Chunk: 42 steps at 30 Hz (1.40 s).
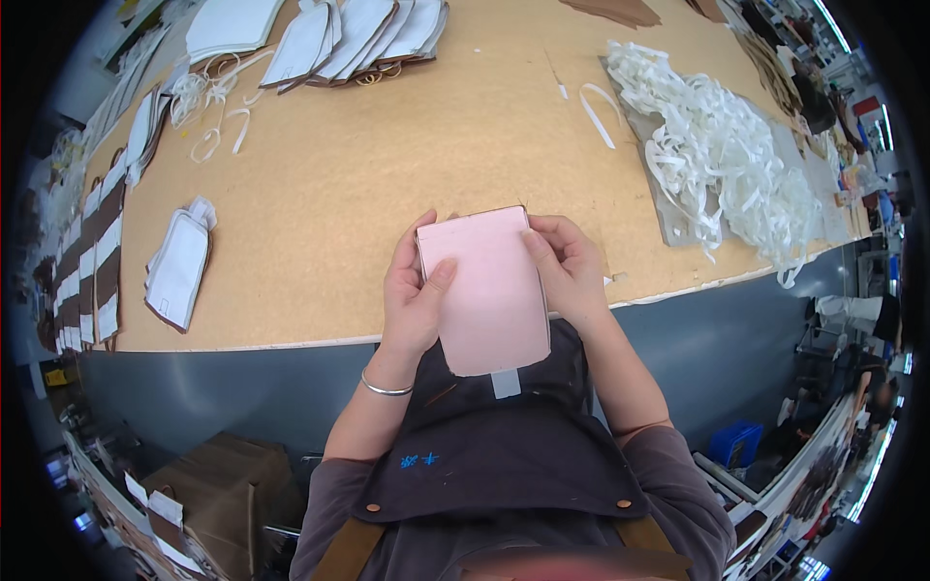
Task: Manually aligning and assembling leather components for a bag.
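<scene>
Between my two hands is a pink flat panel (pixel 489 295) with a thin dark edge, rounded at its lower corners. A short pale tab (pixel 506 383) sticks out below its bottom edge. My left hand (pixel 417 295) grips the panel's left side, thumb on the face and fingers behind. On the upper right side my right hand (pixel 567 261) holds it the same way, thumb near the corner. The panel is held over the table's near edge, in front of my dark apron (pixel 504 455). Its back is hidden from view.
A tan table (pixel 387 165) spreads ahead. Tangled white tape strips (pixel 717 145) lie on a grey board at right. White panels with brown edges (pixel 358 39) are stacked at the back left. Another small stack (pixel 179 266) lies left, beside brown-and-white bundles (pixel 92 266).
</scene>
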Tool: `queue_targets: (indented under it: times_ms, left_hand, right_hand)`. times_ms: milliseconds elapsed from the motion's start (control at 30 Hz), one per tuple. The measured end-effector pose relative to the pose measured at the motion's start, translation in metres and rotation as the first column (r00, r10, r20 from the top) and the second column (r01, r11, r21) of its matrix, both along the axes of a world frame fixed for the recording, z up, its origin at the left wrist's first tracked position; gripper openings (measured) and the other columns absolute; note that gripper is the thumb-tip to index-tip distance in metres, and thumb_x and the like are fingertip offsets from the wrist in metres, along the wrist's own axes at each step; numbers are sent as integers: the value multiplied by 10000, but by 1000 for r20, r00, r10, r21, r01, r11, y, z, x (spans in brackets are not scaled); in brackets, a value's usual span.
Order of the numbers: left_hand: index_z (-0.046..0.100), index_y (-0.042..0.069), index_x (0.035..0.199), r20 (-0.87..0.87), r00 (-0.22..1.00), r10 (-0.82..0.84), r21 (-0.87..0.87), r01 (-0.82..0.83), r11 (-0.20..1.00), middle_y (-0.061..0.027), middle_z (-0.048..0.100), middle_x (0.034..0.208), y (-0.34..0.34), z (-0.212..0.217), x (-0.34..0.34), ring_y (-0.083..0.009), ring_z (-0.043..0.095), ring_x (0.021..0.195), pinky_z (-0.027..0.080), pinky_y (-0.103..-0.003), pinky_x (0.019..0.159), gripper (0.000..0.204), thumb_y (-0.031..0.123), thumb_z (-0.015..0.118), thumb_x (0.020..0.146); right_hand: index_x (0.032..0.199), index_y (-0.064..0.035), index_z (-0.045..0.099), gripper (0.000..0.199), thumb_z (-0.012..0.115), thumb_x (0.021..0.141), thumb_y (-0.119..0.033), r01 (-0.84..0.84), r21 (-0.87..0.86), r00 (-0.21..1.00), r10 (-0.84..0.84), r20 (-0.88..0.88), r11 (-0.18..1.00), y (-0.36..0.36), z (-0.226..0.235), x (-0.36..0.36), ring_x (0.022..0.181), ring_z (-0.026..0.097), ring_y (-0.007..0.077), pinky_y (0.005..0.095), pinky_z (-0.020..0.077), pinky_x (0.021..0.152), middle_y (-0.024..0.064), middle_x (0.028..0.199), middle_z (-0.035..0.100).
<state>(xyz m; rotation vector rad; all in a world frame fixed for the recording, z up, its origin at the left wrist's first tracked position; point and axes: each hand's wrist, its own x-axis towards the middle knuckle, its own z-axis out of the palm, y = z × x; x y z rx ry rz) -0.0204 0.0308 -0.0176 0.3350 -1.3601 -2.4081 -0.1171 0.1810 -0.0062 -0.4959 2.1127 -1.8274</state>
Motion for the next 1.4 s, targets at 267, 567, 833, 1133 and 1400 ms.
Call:
queue_targets:
  times_ms: [267,567,833,1133,1400]
  left_hand:
    - [315,18,1352,-21,999,-36,54,38,998,-171,423,1351,2,-4,8,-222,453,1215,409,-356,999,525,24,544,880]
    - [329,20,1349,-27,991,-130,-75,128,989,-153,457,1310,-1,0,8,-221,468,1189,421,-347,978,532,23,561,870]
    - [576,-11,1142,38,999,19,-357,-4,934,-63,607,960,-4,7,4,-117,588,861,495,-232,768,290,-8,591,852]
    - [640,-17,1018,23,993,115,-666,-71,743,-51,609,821,-9,8,6,-82,557,707,437,-200,603,179,-19,592,846]
    - [638,-6,964,116,925,362,-758,-153,634,-76,605,775,-20,-17,4,-141,562,652,450,-255,584,142,22,570,843]
  right_hand:
    - [916,4,604,204,492,944,-164,73,4,994,-73,79,997,0,-17,0,621,504,41,192,414,584,-4,698,590]
    - [988,-27,571,214,635,811,-129,122,-15,903,-117,-412,992,8,2,-9,698,545,126,266,444,633,22,789,581]
    - [945,-25,573,200,686,789,-78,-94,-26,993,92,-73,995,9,8,-4,798,561,96,230,462,672,30,866,602]
    - [965,-31,554,176,652,826,-73,-133,-143,983,148,105,981,10,4,-3,790,529,61,208,446,680,2,874,583]
    - [986,-27,538,154,607,859,-81,-227,-315,966,254,47,922,21,14,-9,804,510,54,202,431,722,6,898,567]
